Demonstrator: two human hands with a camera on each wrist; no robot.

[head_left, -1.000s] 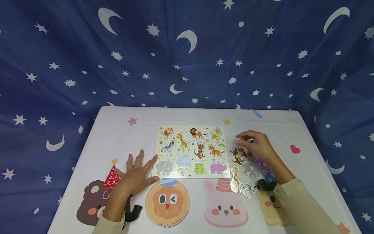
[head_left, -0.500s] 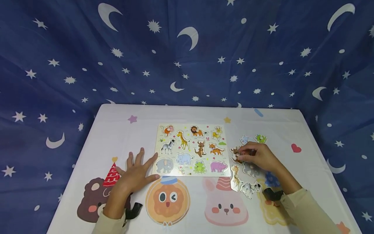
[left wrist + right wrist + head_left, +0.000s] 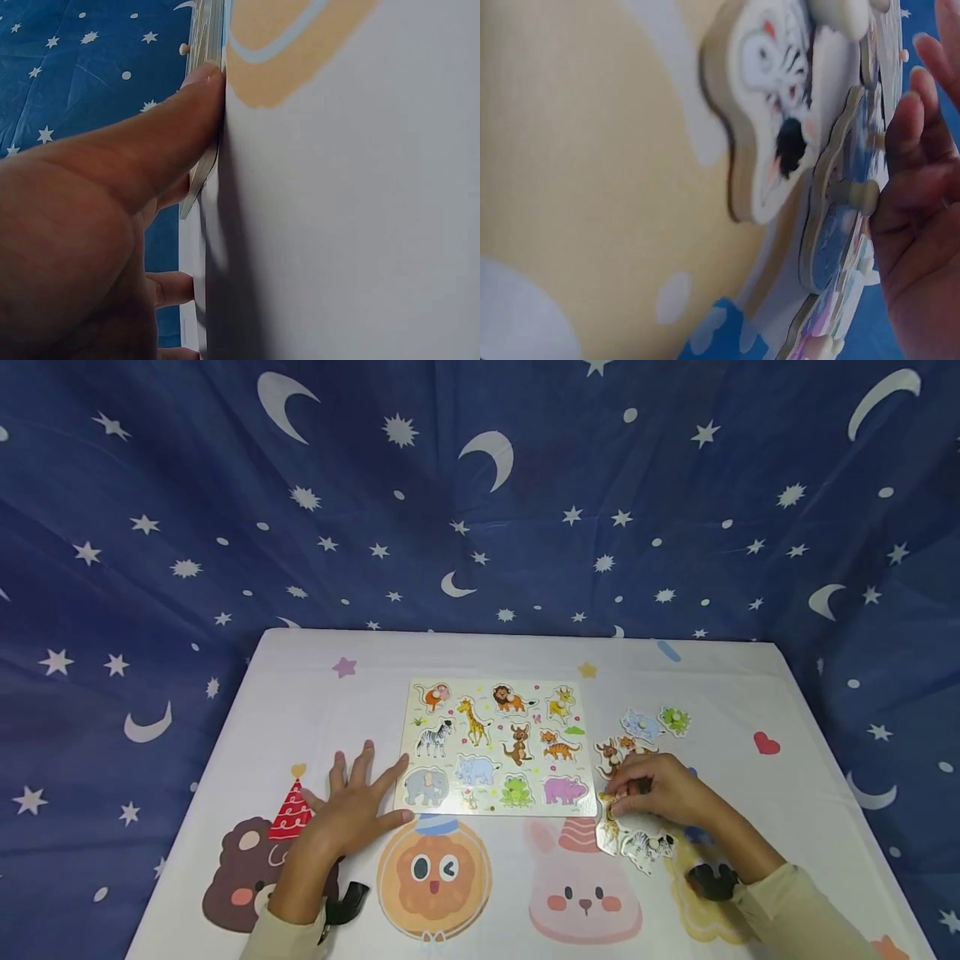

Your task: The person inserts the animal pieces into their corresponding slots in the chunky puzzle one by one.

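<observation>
In the head view, a puzzle board [image 3: 487, 814] printed with animals lies at the middle of the table. My left hand [image 3: 352, 814] is spread flat beside its near-left corner; in the left wrist view the thumb [image 3: 169, 131] presses against the board's edge [image 3: 201, 169]. My right hand [image 3: 663, 789] is over the loose knobbed pieces right of the board, thumb and forefinger apart around the top of the giraffe piece [image 3: 608, 837]. A zebra piece [image 3: 647, 850] lies beside it. The right wrist view shows an elephant piece [image 3: 829, 244] close under the palm, partly hidden.
Beyond the right hand lie a kangaroo piece [image 3: 610, 756], a rhino piece [image 3: 640, 724] and a frog piece [image 3: 675, 721]. The white tablecloth [image 3: 330, 710] has cartoon prints. A blue curtain [image 3: 480, 535] with moons and stars hangs behind the table.
My right hand has come down from beside the board's upper right, past the kangaroo piece, toward me to the giraffe piece. The left hand has stayed at the board's corner.
</observation>
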